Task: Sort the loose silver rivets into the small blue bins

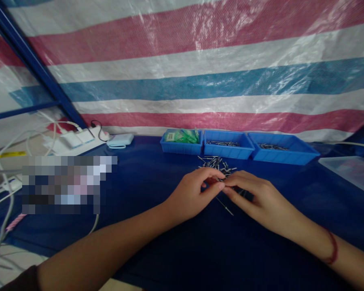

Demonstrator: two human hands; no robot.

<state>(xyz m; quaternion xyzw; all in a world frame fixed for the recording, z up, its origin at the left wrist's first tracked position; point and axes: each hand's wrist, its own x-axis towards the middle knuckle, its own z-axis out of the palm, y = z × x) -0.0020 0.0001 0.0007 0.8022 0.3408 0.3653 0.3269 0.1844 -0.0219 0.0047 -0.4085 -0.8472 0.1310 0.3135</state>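
Pinched between both hands: one thin metal pin (225, 205), left hand (194, 190) and right hand (255, 196) meeting fingertip to fingertip above the blue table (157, 178). Whether a second small part sat in that pinch could not be told. Loose pile of pins (217, 163): just beyond the hands, largely unworked. Far side, left to right: tray of green pieces (182, 141), two trays of pins (227, 144), partly filled. Far left: power strip (75, 139).

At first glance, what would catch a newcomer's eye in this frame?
Two bare hands meet at the centre of the blue table: the left hand and right hand pinch fingertips together over a loose pile of metal pins. Behind them stand three blue bins, against a striped tarp.
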